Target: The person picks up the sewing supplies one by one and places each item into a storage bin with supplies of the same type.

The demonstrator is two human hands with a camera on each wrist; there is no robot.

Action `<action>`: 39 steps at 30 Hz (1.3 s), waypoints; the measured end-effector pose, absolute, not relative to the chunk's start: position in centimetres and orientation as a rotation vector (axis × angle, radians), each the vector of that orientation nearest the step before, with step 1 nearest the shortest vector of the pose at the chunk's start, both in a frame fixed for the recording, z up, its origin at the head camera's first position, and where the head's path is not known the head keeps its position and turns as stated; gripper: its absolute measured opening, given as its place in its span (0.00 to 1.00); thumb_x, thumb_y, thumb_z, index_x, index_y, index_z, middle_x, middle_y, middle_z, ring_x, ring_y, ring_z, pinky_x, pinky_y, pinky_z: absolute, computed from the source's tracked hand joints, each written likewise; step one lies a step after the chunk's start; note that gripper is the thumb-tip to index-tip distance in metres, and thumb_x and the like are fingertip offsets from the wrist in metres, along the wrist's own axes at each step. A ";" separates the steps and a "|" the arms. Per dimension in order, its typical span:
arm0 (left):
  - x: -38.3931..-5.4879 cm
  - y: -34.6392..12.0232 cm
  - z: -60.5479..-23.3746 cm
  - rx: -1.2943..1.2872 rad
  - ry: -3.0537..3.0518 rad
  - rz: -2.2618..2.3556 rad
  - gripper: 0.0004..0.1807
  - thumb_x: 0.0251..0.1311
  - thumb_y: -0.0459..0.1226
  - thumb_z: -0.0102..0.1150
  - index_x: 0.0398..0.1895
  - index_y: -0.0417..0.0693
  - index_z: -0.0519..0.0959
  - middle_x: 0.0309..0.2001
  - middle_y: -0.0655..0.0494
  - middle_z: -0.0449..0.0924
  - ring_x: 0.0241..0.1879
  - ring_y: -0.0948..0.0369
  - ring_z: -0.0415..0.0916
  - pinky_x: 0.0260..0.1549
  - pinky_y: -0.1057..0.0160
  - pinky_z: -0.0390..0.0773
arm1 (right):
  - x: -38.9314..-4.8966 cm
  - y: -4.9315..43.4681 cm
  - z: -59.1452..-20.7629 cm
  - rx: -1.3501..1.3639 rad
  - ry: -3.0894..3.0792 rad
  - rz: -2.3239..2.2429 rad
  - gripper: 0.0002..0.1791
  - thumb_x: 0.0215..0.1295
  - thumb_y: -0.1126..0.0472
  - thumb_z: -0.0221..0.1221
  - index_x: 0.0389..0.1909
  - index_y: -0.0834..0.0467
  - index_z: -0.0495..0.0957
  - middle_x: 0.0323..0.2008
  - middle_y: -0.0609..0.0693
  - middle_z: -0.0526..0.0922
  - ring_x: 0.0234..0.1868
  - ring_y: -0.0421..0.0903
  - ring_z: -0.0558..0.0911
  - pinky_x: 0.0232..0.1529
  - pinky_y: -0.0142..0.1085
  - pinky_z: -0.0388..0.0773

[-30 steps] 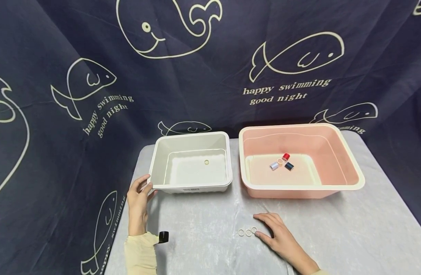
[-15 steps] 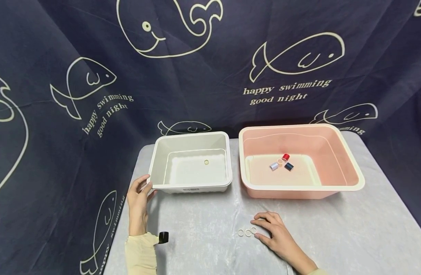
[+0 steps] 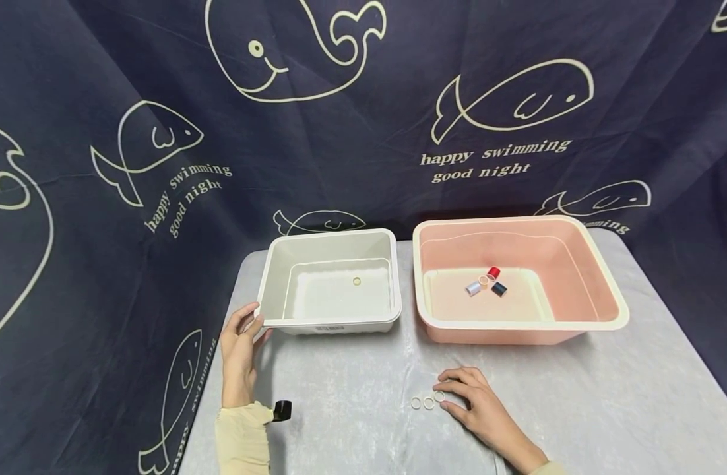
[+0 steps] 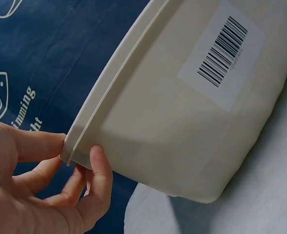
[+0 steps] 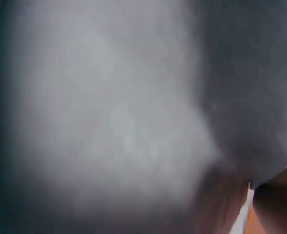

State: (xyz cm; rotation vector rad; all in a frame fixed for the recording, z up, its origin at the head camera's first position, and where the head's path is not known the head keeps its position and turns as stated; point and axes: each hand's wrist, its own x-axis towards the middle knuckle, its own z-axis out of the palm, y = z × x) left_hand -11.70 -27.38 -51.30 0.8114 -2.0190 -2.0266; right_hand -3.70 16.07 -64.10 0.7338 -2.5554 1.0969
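Head view shows my right hand low above the desk, finger and thumb nearly closed, pinching a small white ring by its edges. So small a thing leaves space, I think, only for fingertips. Two other rings lie just left of this hand. Farther ahead of it stands the pink box, with thread spools and rings inside.

My left hand holds the near left corner of the white box, probably to keep it steady; one ring lies inside, beyond this hand to the right.

Left wrist view tells what the head view partly hides: some fingers are bent beneath the rim. It also shows the barcode clearly. Right wrist view is mostly grey blur, and I cannot find the pinched ring there.
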 end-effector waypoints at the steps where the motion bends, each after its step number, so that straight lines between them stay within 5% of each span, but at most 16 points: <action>1: -11.7 -27.4 -51.4 0.816 -2.000 -2.044 0.22 0.73 0.30 0.57 0.68 0.43 0.73 0.58 0.54 0.78 0.49 0.66 0.81 0.46 0.68 0.86 | -3.7 16.1 -64.0 0.741 -2.551 1.110 0.25 0.43 0.68 0.79 0.44 0.47 0.89 0.49 0.45 0.87 0.54 0.48 0.78 0.67 0.21 0.59; 12: -11.6 -27.4 -51.9 0.827 -1.786 -2.174 0.23 0.72 0.26 0.56 0.69 0.38 0.72 0.50 0.59 0.80 0.47 0.65 0.84 0.41 0.71 0.86 | -4.0 15.8 -62.3 0.723 -2.616 1.240 0.22 0.53 0.70 0.75 0.49 0.51 0.87 0.49 0.43 0.88 0.53 0.42 0.84 0.66 0.13 0.60; 18: -11.7 -27.5 -51.8 0.836 -1.754 -2.200 0.24 0.72 0.26 0.55 0.70 0.39 0.72 0.52 0.57 0.79 0.47 0.66 0.85 0.43 0.71 0.86 | -4.6 15.1 -60.9 0.756 -2.678 1.328 0.20 0.59 0.68 0.73 0.52 0.50 0.86 0.49 0.38 0.87 0.49 0.36 0.84 0.50 0.28 0.80; 23: -11.8 -27.7 -52.1 0.808 -1.715 -2.238 0.25 0.72 0.25 0.55 0.71 0.39 0.71 0.49 0.61 0.81 0.47 0.65 0.85 0.41 0.72 0.86 | -5.5 14.3 -59.2 0.794 -2.623 1.507 0.22 0.58 0.75 0.70 0.52 0.54 0.85 0.43 0.47 0.88 0.38 0.32 0.81 0.38 0.33 0.83; 39: -12.0 -28.0 -51.8 0.809 -1.782 -2.285 0.30 0.74 0.26 0.51 0.78 0.42 0.65 0.61 0.52 0.73 0.52 0.65 0.85 0.47 0.71 0.85 | -8.1 11.7 -54.6 0.893 -2.469 1.615 0.21 0.64 0.72 0.68 0.54 0.50 0.84 0.45 0.47 0.88 0.37 0.37 0.84 0.41 0.35 0.86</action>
